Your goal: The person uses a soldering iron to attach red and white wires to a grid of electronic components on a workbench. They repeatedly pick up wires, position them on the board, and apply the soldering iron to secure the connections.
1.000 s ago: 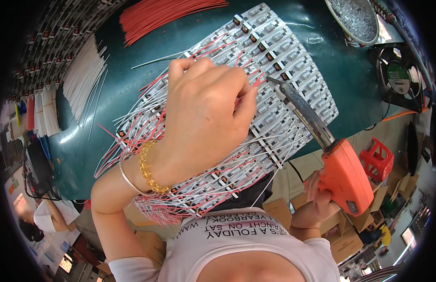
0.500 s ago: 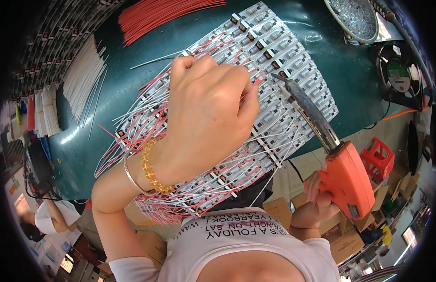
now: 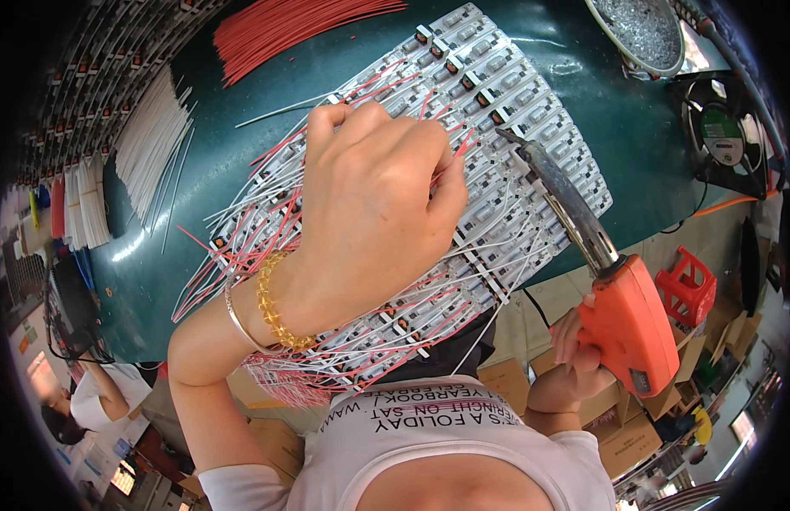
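My right hand (image 3: 574, 358) is wrapped round the orange grip of a soldering gun (image 3: 631, 328). Its long metal barrel slants up and left, and the dark tip rests at or just above a row of small circuit boards. Those boards (image 3: 544, 111) fill a large grey panel lying slanted on the bench, each with small black and silver parts. Over the panel my left hand (image 3: 378, 187) is closed with fingers pinched, a red wire (image 3: 467, 140) showing beside its fingertips. The grip itself is mostly hidden by the back of the hand. Many red and white wires (image 3: 241, 247) stick out from the boards.
Bundles of red wires (image 3: 301, 30) and white wires (image 3: 148, 145) lie on the green bench (image 3: 233, 153). A bowl of metallic bits (image 3: 637, 34) and a black fan (image 3: 725, 140) stand at the far right. A red stool (image 3: 687, 287) and cardboard boxes (image 3: 629, 443) are on the floor. Another person (image 3: 101, 396) sits at left.
The soldering gun's tip has shifted very slightly right. My left hand stays nearly still over the panel. The person at left has moved a little.
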Motion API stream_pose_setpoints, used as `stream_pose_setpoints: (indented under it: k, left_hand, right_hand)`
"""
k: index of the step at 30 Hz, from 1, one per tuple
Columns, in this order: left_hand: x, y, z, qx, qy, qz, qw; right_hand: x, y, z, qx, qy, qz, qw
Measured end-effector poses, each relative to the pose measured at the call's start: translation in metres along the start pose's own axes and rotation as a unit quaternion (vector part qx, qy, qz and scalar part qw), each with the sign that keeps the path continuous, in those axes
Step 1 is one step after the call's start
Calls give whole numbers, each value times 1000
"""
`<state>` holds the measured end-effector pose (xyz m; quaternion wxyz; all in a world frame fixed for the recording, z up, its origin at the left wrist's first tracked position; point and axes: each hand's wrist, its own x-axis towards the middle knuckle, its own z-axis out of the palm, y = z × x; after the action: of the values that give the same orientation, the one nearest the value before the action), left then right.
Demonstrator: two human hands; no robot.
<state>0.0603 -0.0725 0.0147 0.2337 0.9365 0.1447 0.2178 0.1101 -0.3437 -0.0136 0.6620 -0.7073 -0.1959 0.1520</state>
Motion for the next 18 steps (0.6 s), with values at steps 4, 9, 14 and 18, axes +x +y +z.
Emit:
stream_pose_setpoints:
  k: [4,9,14,18]
  left_hand:
    - [0,1,0,5,-5,0,1000]
    - [0,-2,-2,-45,28,-3,999]
    - [0,4,-4,-106,1,-54,993]
    - [0,7,6,-57,7,-17,998]
  right_hand:
    - [6,-10,8,30,-17,17,999]
    - [6,-14,6,30,-6,18,999]
    - [-7,0,-11,47,36,20,998]
    - [0,-14,-6,54,-46,21,997]
